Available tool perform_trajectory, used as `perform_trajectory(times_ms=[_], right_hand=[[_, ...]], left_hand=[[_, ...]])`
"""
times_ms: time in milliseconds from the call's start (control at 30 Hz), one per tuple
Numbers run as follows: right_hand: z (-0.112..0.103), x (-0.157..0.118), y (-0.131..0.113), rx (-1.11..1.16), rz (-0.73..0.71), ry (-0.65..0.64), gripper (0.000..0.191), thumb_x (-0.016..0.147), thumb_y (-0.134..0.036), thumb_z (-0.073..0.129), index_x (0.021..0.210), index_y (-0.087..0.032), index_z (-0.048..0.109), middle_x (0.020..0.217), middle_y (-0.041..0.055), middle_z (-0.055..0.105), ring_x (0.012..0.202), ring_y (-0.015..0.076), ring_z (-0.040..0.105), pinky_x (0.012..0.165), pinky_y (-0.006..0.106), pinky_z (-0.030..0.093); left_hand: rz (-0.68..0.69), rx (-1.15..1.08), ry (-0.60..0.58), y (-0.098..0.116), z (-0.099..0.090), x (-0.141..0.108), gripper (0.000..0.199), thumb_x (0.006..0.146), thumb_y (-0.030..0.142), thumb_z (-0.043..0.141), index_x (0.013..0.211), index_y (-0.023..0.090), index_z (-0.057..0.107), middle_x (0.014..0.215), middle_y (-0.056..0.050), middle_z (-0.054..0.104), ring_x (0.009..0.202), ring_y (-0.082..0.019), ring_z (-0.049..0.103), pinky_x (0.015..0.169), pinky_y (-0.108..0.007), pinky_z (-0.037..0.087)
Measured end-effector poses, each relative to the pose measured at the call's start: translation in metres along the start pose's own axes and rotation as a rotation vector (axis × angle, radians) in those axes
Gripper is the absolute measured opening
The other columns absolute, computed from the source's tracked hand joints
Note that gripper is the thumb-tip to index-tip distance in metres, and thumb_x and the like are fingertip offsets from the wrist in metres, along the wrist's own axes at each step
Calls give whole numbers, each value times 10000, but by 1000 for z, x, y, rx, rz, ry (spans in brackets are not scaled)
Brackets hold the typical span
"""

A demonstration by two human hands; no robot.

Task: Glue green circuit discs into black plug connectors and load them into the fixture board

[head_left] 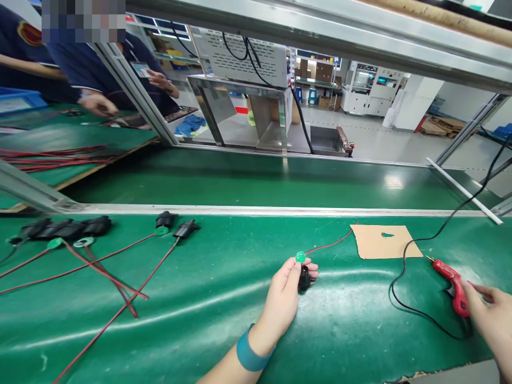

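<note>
- Progress: the unit in hand looks part-assembled; its green disc sits outside the black housing, so joining them seems undone. Any glue on it is too small to make out.
- Other units, the black cluster among them, lie toward the workbench's far left corner, some discs also outside.
- The left hand reaches in from the near edge, thumb and fingers pinching the disc, housing against the fingertips; the red wire runs to the cardboard.
- The right hand is at the red glue gun's handle near the right edge, fingers loosely bent; I cannot tell whether they grip.
</note>
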State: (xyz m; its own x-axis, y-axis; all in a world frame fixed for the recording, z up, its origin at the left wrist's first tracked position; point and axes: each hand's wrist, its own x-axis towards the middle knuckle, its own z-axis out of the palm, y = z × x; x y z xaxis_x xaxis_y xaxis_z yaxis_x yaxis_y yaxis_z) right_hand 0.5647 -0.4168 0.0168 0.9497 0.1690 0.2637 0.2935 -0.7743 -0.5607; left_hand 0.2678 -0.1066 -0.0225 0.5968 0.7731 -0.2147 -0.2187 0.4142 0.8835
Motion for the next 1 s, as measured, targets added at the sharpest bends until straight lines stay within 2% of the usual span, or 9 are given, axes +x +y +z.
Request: perform_trajectory(times_ms=[33,100,200,300,433,567,700,833,1000], right_hand=[[5,-9,-21,-35,-42,96,357,763,-610,731,772,-253,715,791,141,707,666,303,635,597,456,491],[23,-33,-73,220,-296,25,380,899,-564,597,1009,-221,720,1030,141,727,931,300,679,845,475,534],[63,-66,-151,491,-607,-508,316,994,-447,527,1078,-207,714,1181,130,712,1125,258,654,1012,459,498],[97,-80,-198,615,-671,-844,319,995,-431,531,1053,-175,712,1234,152,695,1237,264,589,1128,509,395],[120,-82,-207,638,-583,-1102,415,1005,-482,478,927,-146,708,937,116,757,903,219,704,869,399,566],[132,-76,-194,637,-462,-1292,446,959,-517,531,799,-131,688,669,39,686,574,130,609,565,244,505],[134,-75,-191,631,-400,-1321,342,898,-448,615,814,-129,705,632,14,664,502,109,529,486,219,418],[125,-83,-194,610,-439,-1202,197,894,-302,627,812,-148,718,761,40,704,678,154,617,635,260,479],[112,-95,-192,503,-885,-917,171,956,-163,570,863,-167,713,770,46,654,743,178,569,733,312,461]], left_hand=[[-1,21,-27,0,0,-1,478,834,579,708,979,124,684,921,-114,759,806,-217,711,740,-335,547],[-18,75,-104,0,-1,-3,493,849,600,684,997,130,685,936,-110,760,821,-213,708,762,-339,547],[-49,180,-217,0,-3,-5,501,870,619,649,1011,141,692,962,-110,764,844,-219,708,805,-355,546],[-39,293,-292,3,-4,-7,494,904,616,601,1025,148,699,984,-108,762,870,-229,706,845,-365,540],[-2,394,-344,5,-3,-8,473,934,606,553,1007,165,709,980,-100,759,887,-240,697,858,-369,538],[-9,444,-360,2,-5,-6,468,932,609,555,987,175,723,985,-100,760,911,-243,686,875,-369,529],[-175,352,-341,-3,-8,-5,532,914,646,560,1016,151,725,1012,-125,762,946,-256,685,910,-390,515],[-329,149,-323,0,-5,-9,566,912,663,541,994,140,742,1011,-134,757,988,-275,668,964,-427,491],[-259,212,-412,6,-4,-10,372,939,504,600,1087,188,728,1067,-90,726,1032,-253,610,991,-391,451]])
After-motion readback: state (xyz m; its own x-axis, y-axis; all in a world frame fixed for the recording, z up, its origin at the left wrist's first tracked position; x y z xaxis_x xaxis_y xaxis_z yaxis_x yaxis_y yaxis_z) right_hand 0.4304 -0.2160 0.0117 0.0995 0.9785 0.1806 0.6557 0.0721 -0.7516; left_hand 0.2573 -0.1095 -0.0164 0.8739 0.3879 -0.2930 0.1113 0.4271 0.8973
